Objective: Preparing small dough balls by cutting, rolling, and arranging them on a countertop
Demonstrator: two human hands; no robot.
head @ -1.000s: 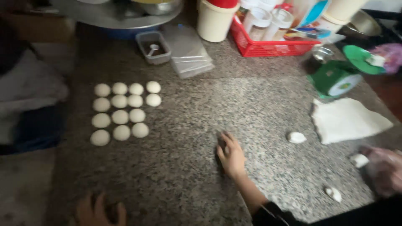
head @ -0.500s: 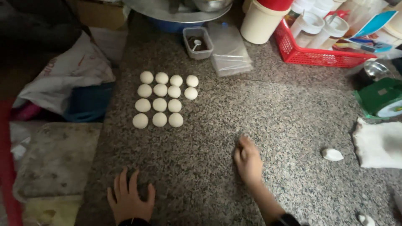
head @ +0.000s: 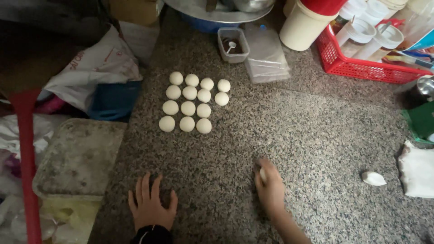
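Speckled granite counter (head: 316, 135) fills most of the frame. Right hand (head: 271, 190), lower centre, is cupped palm-down over a small white dough piece (head: 262, 174), fingers curled close round it; only a bit of dough shows at the top-left edge of the hand. Left hand (head: 150, 205), lower left, lies flat on the stone w/ fingers spread, holding nothing, dark sleeve cuff at the wrist.

Upper centre-left: dough balls (head: 192, 103), round and pale, set in neat rows, well apart from both hands. Just above them, a small clear tub (head: 233, 44) w/ something dark inside and a little white spoon. Beside it on the right, a stack of clear plastic sheets (head: 266, 61).

Top right: cream cylinder container (head: 302, 29) w/ red lid, then a red plastic basket (head: 361, 63) holding white cups and bottles. Far right edge: green package (head: 422, 119), partly cut off; below it a white dough slab (head: 418, 171). A loose dough scrap (head: 373, 178) lies near that slab, right of the right hand.

Off the counter, upper left: white plastic bag (head: 97, 68) w/ red print, over something blue. Lower left: worn grey-lidded bin (head: 77, 158). Red pole (head: 27, 162) runs down the left edge.
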